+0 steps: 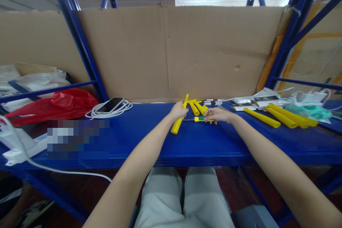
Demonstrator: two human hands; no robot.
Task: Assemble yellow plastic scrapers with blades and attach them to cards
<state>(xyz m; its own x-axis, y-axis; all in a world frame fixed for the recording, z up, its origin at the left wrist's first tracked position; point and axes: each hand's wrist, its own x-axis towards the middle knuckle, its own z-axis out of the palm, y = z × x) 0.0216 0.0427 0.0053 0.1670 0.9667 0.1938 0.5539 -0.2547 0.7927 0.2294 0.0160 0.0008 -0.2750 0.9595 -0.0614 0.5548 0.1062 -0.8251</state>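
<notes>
My left hand is wrapped round a yellow tapered plastic tube, held tilted above the blue shelf. Its narrow end sticks up past my fingers and the wide end points down toward me. In my right hand is a screwdriver with a green and yellow handle. The screwdriver's thin shaft points left at the tube; whether its tip touches the tube is hard to make out. Just behind my hands lie several more yellow tapered pieces.
Yellow tapered tubes lie to the right, near small flat packets and a green plastic bag. On the left are a phone on a coiled white cable, a red bag and a white power strip. Cardboard stands behind.
</notes>
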